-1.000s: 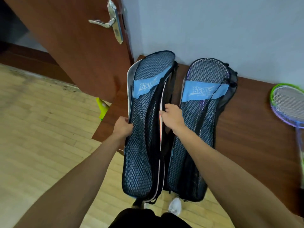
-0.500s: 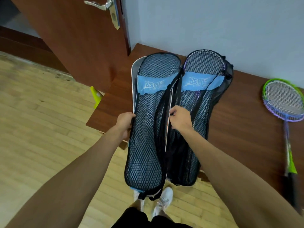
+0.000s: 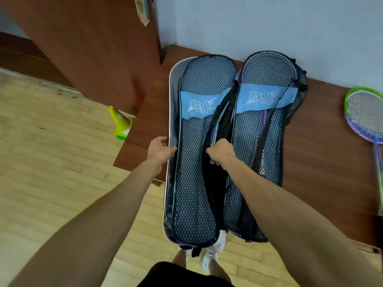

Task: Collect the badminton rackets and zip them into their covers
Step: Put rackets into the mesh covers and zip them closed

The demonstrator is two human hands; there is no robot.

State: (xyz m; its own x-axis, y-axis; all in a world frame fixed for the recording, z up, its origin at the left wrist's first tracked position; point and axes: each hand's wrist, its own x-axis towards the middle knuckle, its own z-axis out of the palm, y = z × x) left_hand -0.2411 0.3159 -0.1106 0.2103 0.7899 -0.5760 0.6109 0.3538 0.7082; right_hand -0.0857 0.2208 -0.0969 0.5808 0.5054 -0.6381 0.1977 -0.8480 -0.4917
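Worktop (image 3: 321, 162): beneath left hand (image 3: 160, 151) and right hand (image 3: 221, 152).
Left cover (image 3: 194, 183): between them; soft, light mesh, best held at its stiffer rim.
Loose rackets (image 3: 364, 112): well beyond the right hand, uncovered.
Left hand: grips cover's outer rim.
Right hand: pinches its zip edge.

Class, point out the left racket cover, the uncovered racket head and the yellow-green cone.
left racket cover (image 3: 194, 183): head view, black mesh panel.
uncovered racket head (image 3: 364, 108): head view, its strings.
yellow-green cone (image 3: 120, 123): head view, its sloping side.

Loose racket (image 3: 364, 112) cut by right edge, door handle (image 3: 142, 9) cropped above
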